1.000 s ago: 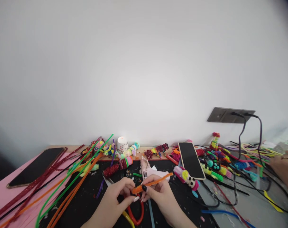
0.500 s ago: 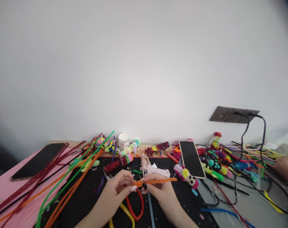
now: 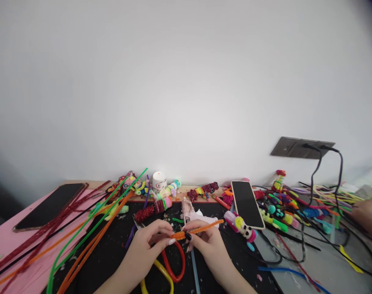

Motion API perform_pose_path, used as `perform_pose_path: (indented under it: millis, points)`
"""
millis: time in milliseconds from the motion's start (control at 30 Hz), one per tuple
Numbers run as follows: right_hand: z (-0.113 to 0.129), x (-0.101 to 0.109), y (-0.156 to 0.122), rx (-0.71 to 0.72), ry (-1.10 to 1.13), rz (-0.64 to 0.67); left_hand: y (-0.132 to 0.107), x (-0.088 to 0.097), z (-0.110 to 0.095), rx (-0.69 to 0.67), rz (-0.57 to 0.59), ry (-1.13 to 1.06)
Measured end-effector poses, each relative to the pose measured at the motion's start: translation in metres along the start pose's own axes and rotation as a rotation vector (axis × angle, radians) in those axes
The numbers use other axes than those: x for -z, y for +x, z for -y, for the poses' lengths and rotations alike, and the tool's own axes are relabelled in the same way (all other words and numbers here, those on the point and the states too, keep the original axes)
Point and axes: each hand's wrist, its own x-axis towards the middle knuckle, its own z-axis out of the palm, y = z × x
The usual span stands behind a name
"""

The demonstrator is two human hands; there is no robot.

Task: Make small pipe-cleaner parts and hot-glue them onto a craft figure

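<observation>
An orange pipe cleaner (image 3: 205, 227) runs between my two hands, its free end pointing up to the right. My left hand (image 3: 153, 241) pinches the thicker, coiled-looking end between thumb and fingers. Around the middle of it, the thumb and fingertips of my right hand (image 3: 204, 245) are closed. Below my hands lie scissors with one red handle loop (image 3: 181, 265) and one yellow loop (image 3: 165, 273). Just behind my right hand is a pale pink and white glue gun (image 3: 192, 213), partly covered by that hand. A translucent glue stick (image 3: 195, 271) lies beside the scissors.
Long red, green and orange pipe cleaners (image 3: 94, 241) cross the left side. Phones lie on the pink sheet (image 3: 47, 207) and at right (image 3: 248, 204). Finished pipe-cleaner figures (image 3: 242, 226) line the back. Black cables (image 3: 339, 179) hang from the wall socket (image 3: 296, 147). Another person's hand (image 3: 371, 214) is at far right.
The pipe cleaner's free end has tilted upward and drawn slightly left. My right fingers have shifted a little on it; my left hand keeps its pinch.
</observation>
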Motion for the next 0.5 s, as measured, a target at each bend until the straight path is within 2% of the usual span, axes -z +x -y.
perform_pose_path:
  millis: [333,500]
  points:
    - [-0.0031,0.0022,0.0005,-0.049,-0.058,-0.024,-0.0017,-0.0012,0.0017,-0.013,0.040,-0.046]
    - [-0.0016,0.0013,0.0003,-0.071,-0.046,0.037,-0.0040,-0.0023,0.0008,-0.037,0.073,-0.024]
